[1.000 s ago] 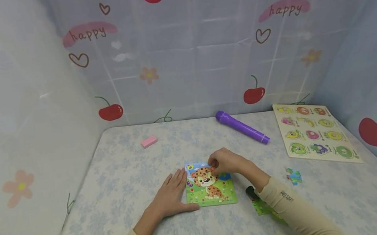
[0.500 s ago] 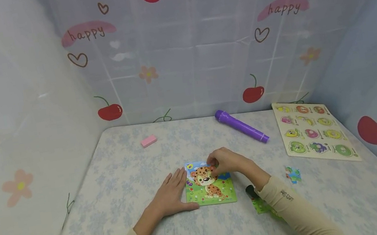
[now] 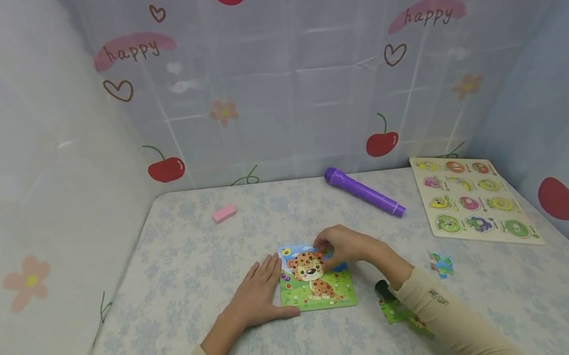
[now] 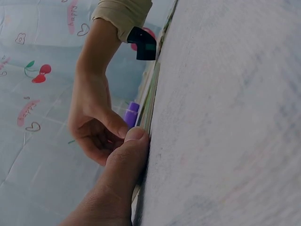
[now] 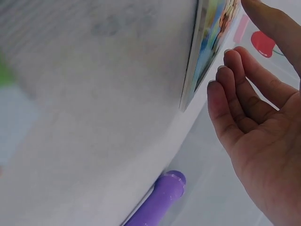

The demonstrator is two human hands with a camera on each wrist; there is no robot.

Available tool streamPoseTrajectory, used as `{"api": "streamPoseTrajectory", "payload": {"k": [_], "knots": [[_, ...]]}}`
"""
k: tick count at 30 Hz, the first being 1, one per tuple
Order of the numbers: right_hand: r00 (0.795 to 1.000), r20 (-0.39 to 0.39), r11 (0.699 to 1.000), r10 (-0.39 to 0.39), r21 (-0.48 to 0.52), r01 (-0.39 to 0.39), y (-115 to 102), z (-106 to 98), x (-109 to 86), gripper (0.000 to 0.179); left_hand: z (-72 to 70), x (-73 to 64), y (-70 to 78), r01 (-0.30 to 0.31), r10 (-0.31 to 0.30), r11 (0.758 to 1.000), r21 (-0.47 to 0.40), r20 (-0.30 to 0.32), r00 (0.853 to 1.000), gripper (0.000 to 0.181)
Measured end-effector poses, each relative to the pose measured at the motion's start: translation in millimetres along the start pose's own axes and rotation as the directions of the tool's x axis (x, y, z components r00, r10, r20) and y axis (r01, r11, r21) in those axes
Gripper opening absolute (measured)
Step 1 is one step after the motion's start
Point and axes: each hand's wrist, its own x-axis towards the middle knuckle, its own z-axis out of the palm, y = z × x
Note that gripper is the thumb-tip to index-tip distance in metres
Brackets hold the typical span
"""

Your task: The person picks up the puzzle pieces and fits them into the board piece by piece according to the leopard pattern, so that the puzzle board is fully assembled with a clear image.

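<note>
A square leopard jigsaw puzzle point(image 3: 317, 288) lies on the table before me, its picture showing a spotted leopard on green grass. My left hand point(image 3: 257, 295) rests flat along its left side, fingers straight and the thumb at the lower left corner. Over the upper right part of the puzzle hovers my right hand point(image 3: 342, 243), palm down. In the right wrist view, the fingers point(image 5: 237, 89) are loosely bent and the thumb stands apart from them, with nothing between. The right hand hides part of the puzzle's upper right corner.
Green puzzle pieces point(image 3: 392, 311) lie partly under the right forearm, and a blue-green piece point(image 3: 442, 264) farther right. A purple toy microphone point(image 3: 365, 192), a fruit puzzle board point(image 3: 487, 220) and a pink block point(image 3: 224, 213) sit toward the back. Curtains enclose the table.
The right thumb and fingers have spread slightly apart over the puzzle, and the right forearm has shifted a little. The left hand stays in place.
</note>
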Motion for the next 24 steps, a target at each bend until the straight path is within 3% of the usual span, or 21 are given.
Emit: {"api": "streamPoseTrajectory", "payload": {"k": [24], "knots": [[1.0, -0.027, 1.0, -0.001, 0.004, 0.001, 22.7, -18.5, -51.6, 0.054, -0.6, -1.2, 2.2, 0.001, -0.001, 1.0, -0.015, -0.013, 1.0, 0.119]]}}
